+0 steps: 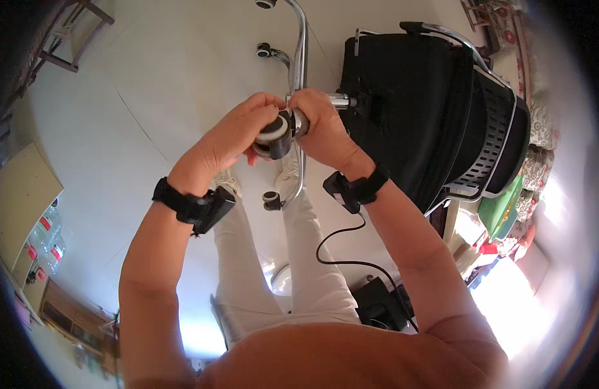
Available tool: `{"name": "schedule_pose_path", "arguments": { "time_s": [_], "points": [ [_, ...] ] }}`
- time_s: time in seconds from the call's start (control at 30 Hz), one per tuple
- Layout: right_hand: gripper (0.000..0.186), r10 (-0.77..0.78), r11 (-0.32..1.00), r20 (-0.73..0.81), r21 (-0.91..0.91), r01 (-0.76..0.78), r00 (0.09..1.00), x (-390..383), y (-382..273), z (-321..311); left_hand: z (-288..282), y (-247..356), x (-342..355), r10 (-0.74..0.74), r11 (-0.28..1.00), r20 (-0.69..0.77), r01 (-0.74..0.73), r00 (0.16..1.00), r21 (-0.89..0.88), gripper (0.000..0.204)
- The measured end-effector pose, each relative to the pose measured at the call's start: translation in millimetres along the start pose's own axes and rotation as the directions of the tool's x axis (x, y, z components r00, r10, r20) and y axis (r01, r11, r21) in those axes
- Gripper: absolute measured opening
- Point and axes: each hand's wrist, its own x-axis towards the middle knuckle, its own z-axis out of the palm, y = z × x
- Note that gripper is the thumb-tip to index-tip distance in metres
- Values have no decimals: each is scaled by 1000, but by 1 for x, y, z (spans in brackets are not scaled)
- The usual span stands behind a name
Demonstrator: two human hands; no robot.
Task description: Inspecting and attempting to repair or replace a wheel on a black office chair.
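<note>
An office chair lies on its side, its black seat (403, 117) to the right and its chrome wheeled base (302, 48) turned toward me. My left hand (241, 126) is closed around a black caster wheel (273, 137) with a pale ring, on the base leg nearest me. Close beside it, my right hand (322, 123) wraps round the chrome end of that leg. The fingertips of both hands nearly meet above the wheel. Other casters on the base stand free, such as the lower caster (271, 200) and the upper caster (264, 50).
A cable (351, 262) runs from my right wrist band down to a black bag (380, 301). Left stands a cabinet (27, 188) with plastic bottles (49, 240). Wooden furniture legs (59, 61) are at the upper left. Patterned cushions (539, 162) line the right wall.
</note>
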Motion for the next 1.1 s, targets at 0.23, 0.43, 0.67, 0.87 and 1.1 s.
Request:
{"name": "schedule_pose_path", "arguments": {
  "time_s": [0.23, 0.43, 0.67, 0.87, 1.1],
  "points": [
    [23, -5, 1000, -16, -19, 4, 1000, -2, 4, -1, 17, -38, -3, 412, 896, -224, -348, 883, 277, 33],
    [21, -16, 1000, -1, -18, 16, 1000, 1, 1, -1, 28, -51, -10, 839, 301, -47, -392, 541, 869, 67],
    [24, 69, 996, 60, -51, -66, 996, -1, 2, -2, 18, -15, 3, 223, 975, -411, -201, 884, 96, 44],
    [24, 67, 997, 80, -42, -64, 995, 0, 0, 0, 1, -40, 23, 340, 932, -426, -240, 838, 272, 46],
    [24, 20, 1000, 41, -21, -19, 999, -2, 4, -1, 26, -61, 9, 590, 782, -274, -454, 759, 426, 48]
  ]
}}
